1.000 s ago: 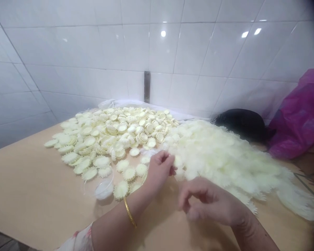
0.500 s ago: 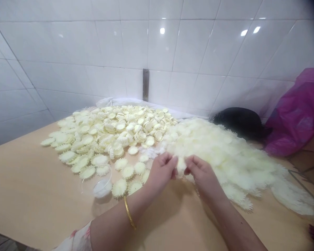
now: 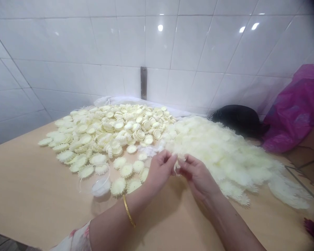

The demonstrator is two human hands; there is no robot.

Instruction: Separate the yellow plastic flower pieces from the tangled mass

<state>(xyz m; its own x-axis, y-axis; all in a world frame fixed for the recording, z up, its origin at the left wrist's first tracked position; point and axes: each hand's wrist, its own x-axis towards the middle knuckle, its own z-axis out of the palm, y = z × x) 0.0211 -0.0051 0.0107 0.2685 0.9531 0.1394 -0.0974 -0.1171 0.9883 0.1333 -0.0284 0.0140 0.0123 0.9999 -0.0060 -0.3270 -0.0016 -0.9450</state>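
Note:
Between my two hands is a small pale-yellow petal piece with a frilled edge, partly covered by the fingers. My left hand pinches its left side between thumb and fingers. On its right side, the fingers of my right hand are closed on the same piece. Just behind the right hand spreads a heap of thin, pale frilled petal pieces. To the left lies a pile of cream scalloped discs. Several flat discs rest beside my left wrist.
A spool of white thread sits on the wooden table, left of my forearm. Black cloth-like material and a magenta plastic bag lie at the right. A tiled wall with a metal strip stands behind.
My hands have come closer together, and the petal piece is now gathered or turned between the fingers. The view has shifted slightly.

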